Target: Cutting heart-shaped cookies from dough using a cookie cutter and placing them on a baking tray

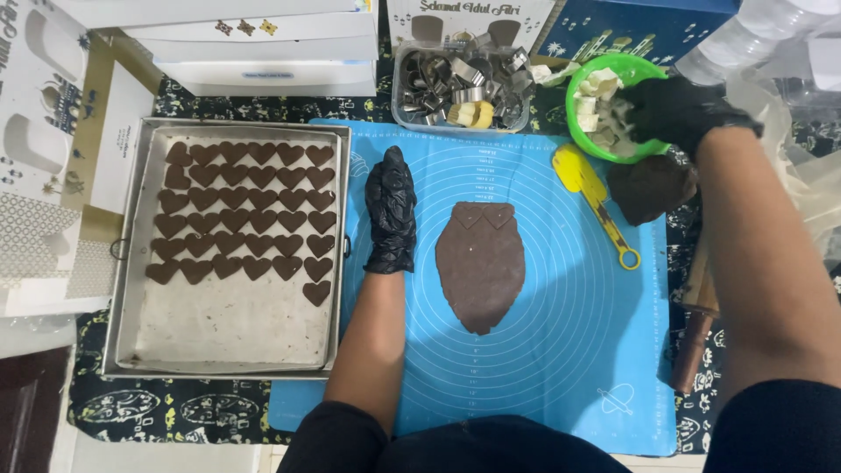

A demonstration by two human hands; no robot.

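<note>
- Black gloves are covering both hands, and the left hand [391, 210] is lying flat on the blue mat [561, 350], fingers together and stretched out, holding nothing.
- That left hand is resting between the metal tray [228, 337] and the rolled brown dough [481, 263], close to the dough but not touching it.
- Over on the far side, the right hand [679, 109] is reaching into the green bowl [613, 66], its grip curled over the pale chunks [596, 92] inside; whether the fingers are actually closing on a piece, I cannot tell.
- The dough sheet is sitting in the middle of the mat, a long oval with two heart outlines pressed in at its top edge.
- Rows of brown heart cookies [245, 210] are filling the upper half of the tray, and its lower half is showing bare metal.
- A yellow scraper [591, 197] is lying on the mat just below the bowl, with a dark dough lump [648, 188] beside it at the mat's right edge.
- A clear tub of metal cutters [460, 83] is standing beyond the mat, and a wooden rolling pin [696, 333] is lying off its right edge.
</note>
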